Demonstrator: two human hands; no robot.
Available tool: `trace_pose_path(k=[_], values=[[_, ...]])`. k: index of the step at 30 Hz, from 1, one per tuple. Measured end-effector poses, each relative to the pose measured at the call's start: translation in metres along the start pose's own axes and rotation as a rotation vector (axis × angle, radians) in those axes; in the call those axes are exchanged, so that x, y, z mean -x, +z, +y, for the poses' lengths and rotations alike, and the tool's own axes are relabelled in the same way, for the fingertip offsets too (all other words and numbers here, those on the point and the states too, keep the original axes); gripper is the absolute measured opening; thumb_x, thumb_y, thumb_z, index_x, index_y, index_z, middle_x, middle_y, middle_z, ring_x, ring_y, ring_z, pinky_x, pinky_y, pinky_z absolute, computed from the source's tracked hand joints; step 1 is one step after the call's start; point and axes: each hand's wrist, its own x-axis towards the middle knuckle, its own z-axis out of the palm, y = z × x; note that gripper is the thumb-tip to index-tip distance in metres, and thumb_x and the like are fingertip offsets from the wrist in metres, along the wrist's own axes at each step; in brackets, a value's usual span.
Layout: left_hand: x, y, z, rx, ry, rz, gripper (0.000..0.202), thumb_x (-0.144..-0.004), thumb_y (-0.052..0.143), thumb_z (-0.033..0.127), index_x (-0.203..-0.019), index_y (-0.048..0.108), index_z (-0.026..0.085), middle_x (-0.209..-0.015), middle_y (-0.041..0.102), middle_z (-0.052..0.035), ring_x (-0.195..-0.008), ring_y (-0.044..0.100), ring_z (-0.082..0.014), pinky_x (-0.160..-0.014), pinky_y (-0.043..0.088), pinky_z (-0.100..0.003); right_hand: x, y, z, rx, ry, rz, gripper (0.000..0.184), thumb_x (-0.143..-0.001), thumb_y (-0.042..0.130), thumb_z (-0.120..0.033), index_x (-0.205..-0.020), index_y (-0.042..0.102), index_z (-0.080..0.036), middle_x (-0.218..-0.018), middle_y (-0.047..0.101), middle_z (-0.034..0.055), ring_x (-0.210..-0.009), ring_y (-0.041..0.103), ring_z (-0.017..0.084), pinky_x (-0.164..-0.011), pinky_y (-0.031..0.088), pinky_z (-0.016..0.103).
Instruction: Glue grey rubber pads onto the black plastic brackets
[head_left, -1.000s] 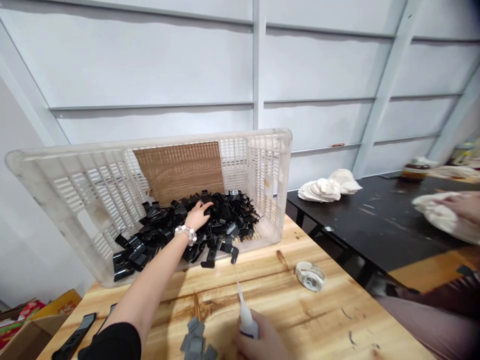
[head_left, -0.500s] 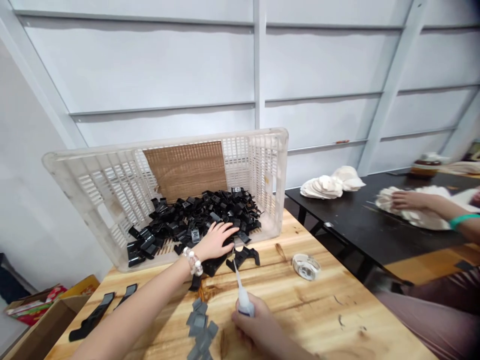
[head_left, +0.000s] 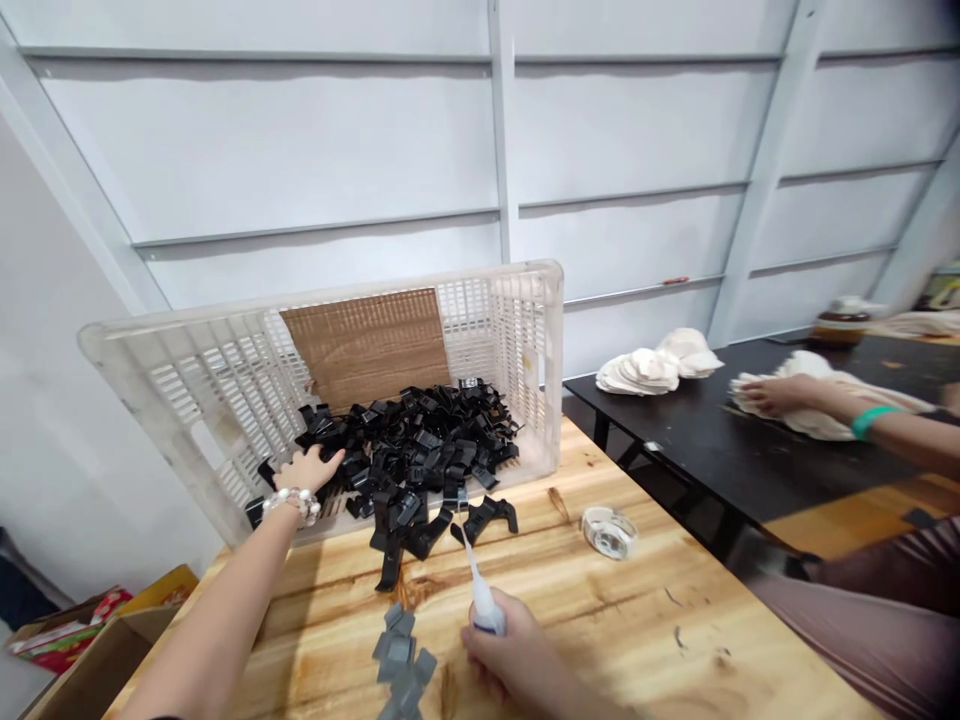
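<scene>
My left hand point(head_left: 309, 472), with a beaded bracelet at its wrist, reaches over the left end of a heap of black plastic clips point(head_left: 427, 430). Its fingers look spread on the pieces; what lies beneath them is hidden. The heap sits inside a white slatted plastic crate point(head_left: 561, 370) tipped on its side. My right hand point(head_left: 517, 645) is closed around a small white squeeze bottle point(head_left: 486, 608), its long thin nozzle pointing up toward the crate. Near the nozzle's tip lies a loose black clip point(head_left: 487, 518). Small grey flat pieces point(head_left: 401, 655) are strewn left of my right hand.
A roll of white tape point(head_left: 609, 533) lies on the wooden table point(head_left: 600, 630). On a dark table point(head_left: 697, 450) to the right are stacked white pieces point(head_left: 639, 372), where another person's hand point(head_left: 784, 395) works. Low at left stands a cardboard box point(head_left: 90, 650).
My left hand has moved left, from the heap's front right to its left end. My right hand holds the bottle nearly still. The other person's hand has shifted left.
</scene>
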Motion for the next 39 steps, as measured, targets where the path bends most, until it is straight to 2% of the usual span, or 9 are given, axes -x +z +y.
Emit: trace_pose_path(k=[4,8,14,18,23,28,32,36,39], values=[[0.01,0.016,0.011,0.01,0.127,-0.034,0.07,-0.089,0.031,0.068,-0.143,0.05,0.027,-0.151,0.044,-0.0164,-0.122,0.056,-0.0441,-0.096,0.044,-0.06,-0.002,-0.001,0.004,0.017,-0.04,0.007,0.013,-0.069,0.057,-0.024,-0.077,0.047,-0.02,-0.055,0.051,-0.0077,-0.038,0.041,0.005,-0.035,0.031,0.017],[0.034,0.024,0.007,-0.024,0.296,-0.061,0.063,-0.087,0.043,0.062,-0.137,0.058,0.026,-0.156,0.04,-0.0097,-0.132,0.045,-0.0464,-0.104,0.037,-0.062,0.001,0.0,0.0,0.025,-0.042,-0.013,0.012,-0.07,0.056,-0.024,-0.077,0.047,-0.02,-0.054,0.05,-0.0083,-0.038,0.04,0.005,-0.035,0.031,0.018],[0.084,0.026,-0.011,0.012,0.482,-0.083,0.062,-0.094,0.042,0.047,-0.146,0.046,0.014,-0.138,0.059,-0.0131,-0.128,0.053,-0.0284,-0.109,0.041,-0.04,0.01,0.002,-0.014,0.105,-0.028,0.011,0.009,-0.073,0.055,-0.02,-0.075,0.046,-0.02,-0.054,0.048,-0.0084,-0.04,0.04,0.005,-0.036,0.031,0.018],[0.12,0.018,0.0,0.04,0.602,-0.075,0.058,-0.093,0.047,0.048,-0.145,0.047,0.023,-0.129,0.066,-0.0084,-0.12,0.058,-0.0255,-0.105,0.044,-0.038,0.012,0.003,-0.017,0.133,-0.03,0.02,0.006,-0.074,0.053,-0.016,-0.076,0.048,-0.019,-0.055,0.047,-0.0082,-0.041,0.04,0.005,-0.039,0.031,0.018],[0.115,0.0,0.057,0.055,0.602,0.073,0.054,-0.099,0.034,0.044,-0.146,0.045,0.018,-0.129,0.065,-0.0143,-0.125,0.054,-0.0333,-0.117,0.023,-0.055,0.008,0.004,-0.009,0.115,-0.04,0.028,0.007,-0.072,0.054,-0.02,-0.079,0.051,-0.019,-0.054,0.047,-0.0083,-0.041,0.04,0.006,-0.038,0.031,0.019],[0.063,0.006,0.156,0.112,0.642,0.064,0.059,-0.095,0.044,0.048,-0.146,0.043,0.017,-0.149,0.049,-0.0111,-0.134,0.047,-0.0281,-0.112,0.035,-0.038,0.004,0.005,-0.004,-0.053,-0.037,0.033,0.013,-0.068,0.057,-0.025,-0.076,0.048,-0.021,-0.054,0.048,-0.009,-0.039,0.039,0.006,-0.036,0.03,0.019],[0.025,0.02,0.23,0.178,0.556,0.048,0.064,-0.092,0.046,0.055,-0.146,0.042,0.02,-0.152,0.045,-0.013,-0.139,0.041,-0.0328,-0.111,0.036,-0.044,-0.002,0.006,-0.006,-0.205,0.031,0.123,0.014,-0.064,0.057,-0.023,-0.072,0.046,-0.021,-0.051,0.051,-0.008,-0.04,0.041,0.006,-0.039,0.03,0.019],[-0.001,0.033,0.269,0.239,0.365,-0.011,0.071,-0.092,0.042,0.06,-0.146,0.04,0.013,-0.146,0.046,-0.0235,-0.134,0.045,-0.0401,-0.107,0.037,-0.056,-0.015,0.007,0.0,-0.287,0.09,0.172,0.02,-0.061,0.058,-0.02,-0.075,0.044,-0.022,-0.043,0.05,-0.009,-0.04,0.046,0.008,-0.043,0.031,0.019],[-0.01,0.045,0.279,0.264,0.351,-0.089,0.062,-0.094,0.048,0.057,-0.14,0.047,0.015,-0.142,0.051,-0.0187,-0.126,0.052,-0.0344,-0.105,0.04,-0.057,-0.024,0.01,0.006,-0.392,0.087,0.225,0.028,-0.058,0.06,-0.019,-0.08,0.043,-0.023,-0.045,0.053,-0.0091,-0.045,0.053,0.01,-0.046,0.035,0.02]])
